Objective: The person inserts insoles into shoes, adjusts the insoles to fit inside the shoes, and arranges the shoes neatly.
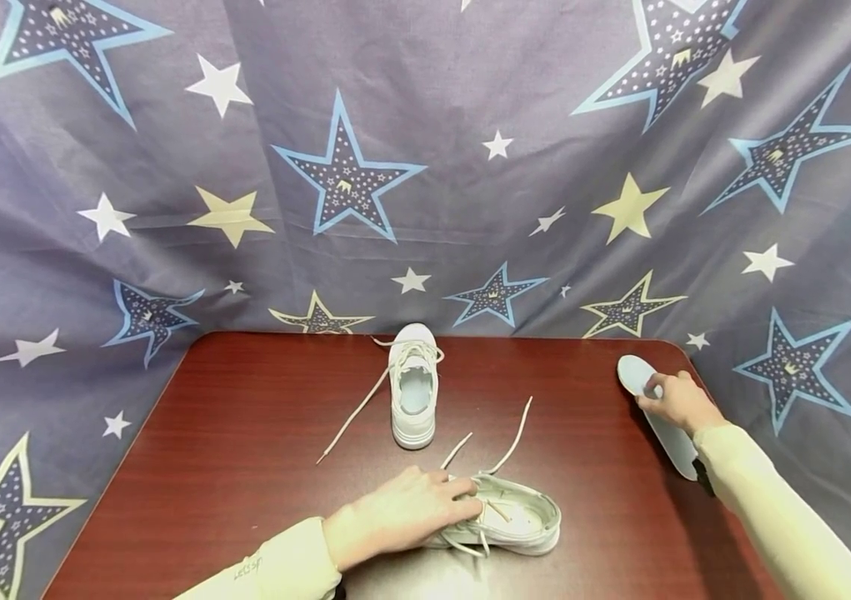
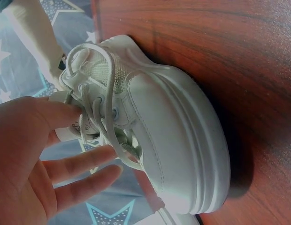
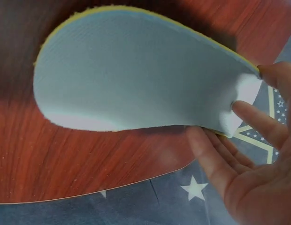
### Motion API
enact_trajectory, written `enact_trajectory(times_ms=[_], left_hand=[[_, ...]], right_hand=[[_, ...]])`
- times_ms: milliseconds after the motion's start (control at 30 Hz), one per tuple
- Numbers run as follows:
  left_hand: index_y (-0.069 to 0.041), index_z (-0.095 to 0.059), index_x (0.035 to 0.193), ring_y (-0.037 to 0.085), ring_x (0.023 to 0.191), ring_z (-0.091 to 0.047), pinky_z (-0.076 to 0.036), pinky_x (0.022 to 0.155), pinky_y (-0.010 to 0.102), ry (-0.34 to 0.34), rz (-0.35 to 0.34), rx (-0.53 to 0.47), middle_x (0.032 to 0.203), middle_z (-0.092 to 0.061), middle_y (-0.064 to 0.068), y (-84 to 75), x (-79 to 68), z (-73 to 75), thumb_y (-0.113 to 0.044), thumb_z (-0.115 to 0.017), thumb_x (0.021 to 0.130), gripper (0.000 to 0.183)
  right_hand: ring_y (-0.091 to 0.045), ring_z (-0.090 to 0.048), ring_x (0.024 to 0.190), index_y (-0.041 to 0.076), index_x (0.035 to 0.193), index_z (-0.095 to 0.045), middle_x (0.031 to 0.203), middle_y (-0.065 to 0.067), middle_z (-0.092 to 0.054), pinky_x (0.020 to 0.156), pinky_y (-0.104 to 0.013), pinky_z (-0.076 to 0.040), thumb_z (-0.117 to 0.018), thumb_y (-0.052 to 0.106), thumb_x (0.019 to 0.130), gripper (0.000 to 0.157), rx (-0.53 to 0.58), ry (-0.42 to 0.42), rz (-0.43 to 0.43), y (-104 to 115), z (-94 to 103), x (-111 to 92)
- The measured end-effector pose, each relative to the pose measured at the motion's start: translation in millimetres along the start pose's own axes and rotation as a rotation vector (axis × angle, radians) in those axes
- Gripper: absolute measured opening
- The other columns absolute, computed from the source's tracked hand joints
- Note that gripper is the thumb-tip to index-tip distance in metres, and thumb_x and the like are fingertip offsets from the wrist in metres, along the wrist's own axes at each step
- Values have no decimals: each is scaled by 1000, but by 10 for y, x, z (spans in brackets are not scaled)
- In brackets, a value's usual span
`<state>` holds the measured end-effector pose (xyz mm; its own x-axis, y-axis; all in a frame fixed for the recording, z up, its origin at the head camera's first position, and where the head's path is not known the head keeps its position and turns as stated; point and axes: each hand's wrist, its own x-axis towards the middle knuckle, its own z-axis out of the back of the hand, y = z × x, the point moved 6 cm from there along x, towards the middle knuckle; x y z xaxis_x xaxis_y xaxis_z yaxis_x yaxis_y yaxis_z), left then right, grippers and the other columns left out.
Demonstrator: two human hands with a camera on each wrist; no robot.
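Right wrist: right hand (image 3: 258, 176) pinching a rounded, yellow-edged insole (image 3: 136, 70).
Left hand (image 1: 404, 510) pinches a white, stitched, mesh-panelled shoe (image 2: 166, 126).

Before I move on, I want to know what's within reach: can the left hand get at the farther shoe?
Probably yes, if it lets go first: the left hand holds the nearer shoe, but nothing appears to stand between it and the farther shoe.

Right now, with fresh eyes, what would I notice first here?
Probably the grey-purple, star-printed cloth backdrop behind the glossy red-brown table. Then the nearer white lace-up shoe, at front centre in the left grip, and the pale blue-grey flat insole, at the table's right side in the right grip.
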<state>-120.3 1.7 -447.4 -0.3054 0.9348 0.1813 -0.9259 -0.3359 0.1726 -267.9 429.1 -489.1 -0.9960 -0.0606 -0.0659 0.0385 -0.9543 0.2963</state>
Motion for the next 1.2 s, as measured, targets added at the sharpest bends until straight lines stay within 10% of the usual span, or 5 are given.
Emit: enact_trajectory(times_ms=[1200], left_hand=[[-30, -61, 107, 13, 79, -65, -29, 49, 23, 50, 23, 16, 110, -61, -13, 1, 32, 1, -26, -70, 92, 18]], right_hand=[[-32, -56, 66, 4, 107, -65, 90, -23, -49, 60, -49, -51, -79, 29, 85, 37, 12, -35, 82, 691, 144, -513]])
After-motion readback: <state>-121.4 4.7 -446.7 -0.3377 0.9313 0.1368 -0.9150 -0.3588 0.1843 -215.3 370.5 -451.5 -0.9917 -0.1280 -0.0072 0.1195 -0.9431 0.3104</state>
